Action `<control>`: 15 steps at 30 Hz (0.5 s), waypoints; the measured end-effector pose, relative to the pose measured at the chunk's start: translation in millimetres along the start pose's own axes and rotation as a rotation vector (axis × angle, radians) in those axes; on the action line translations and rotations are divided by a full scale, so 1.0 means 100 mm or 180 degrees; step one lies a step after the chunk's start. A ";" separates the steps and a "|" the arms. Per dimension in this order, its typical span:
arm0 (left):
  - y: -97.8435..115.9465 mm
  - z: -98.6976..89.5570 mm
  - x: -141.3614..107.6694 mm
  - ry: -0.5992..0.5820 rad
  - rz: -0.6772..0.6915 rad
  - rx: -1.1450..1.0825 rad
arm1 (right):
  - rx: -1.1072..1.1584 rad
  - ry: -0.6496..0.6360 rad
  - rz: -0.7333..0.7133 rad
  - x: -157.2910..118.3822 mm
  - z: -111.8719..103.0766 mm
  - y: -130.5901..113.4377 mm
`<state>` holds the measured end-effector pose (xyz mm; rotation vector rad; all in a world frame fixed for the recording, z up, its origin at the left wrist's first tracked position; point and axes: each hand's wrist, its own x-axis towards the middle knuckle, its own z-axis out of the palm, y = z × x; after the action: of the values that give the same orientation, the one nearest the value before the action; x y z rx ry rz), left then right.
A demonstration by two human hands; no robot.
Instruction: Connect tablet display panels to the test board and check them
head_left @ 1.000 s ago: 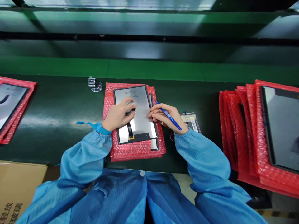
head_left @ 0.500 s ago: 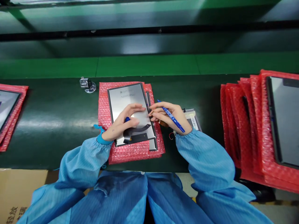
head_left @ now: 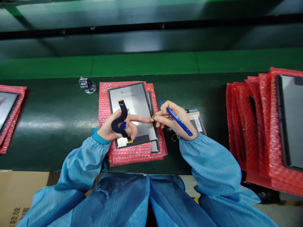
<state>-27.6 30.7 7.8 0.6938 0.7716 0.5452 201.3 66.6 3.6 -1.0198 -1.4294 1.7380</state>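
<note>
Two hands work over a grey panel [head_left: 138, 105] at the centre of the frame, which lies on red bubble wrap [head_left: 104, 104]. Towards the frame's left, the left hand [head_left: 109, 126] is half curled around a small blue piece [head_left: 123, 125], forefinger stretched towards the right fingertips; I cannot tell how firmly it grips. A black ribbon [head_left: 116, 123] curves up across that palm from the panel's lower edge. Right of centre, the right hand [head_left: 174, 123] holds a blue pen [head_left: 179, 120], and a small gold tip [head_left: 153, 117] shows at its fingertips, apparently pinched. The panel looks light, stiff and thin, its smooth face probably slippery and easily cracked or marked, so it is best held by its dark side edges. The ribbon seems soft, best left unpulled.
</note>
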 end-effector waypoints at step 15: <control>-0.04 0.07 -0.10 0.0971 0.1133 -0.0328 | -0.0725 -0.0390 -0.0669 -0.08 0.02 0.10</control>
<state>-27.4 18.9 12.3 0.6634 0.9016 1.0251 203.4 57.4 -5.1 -0.8533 -1.7767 1.5333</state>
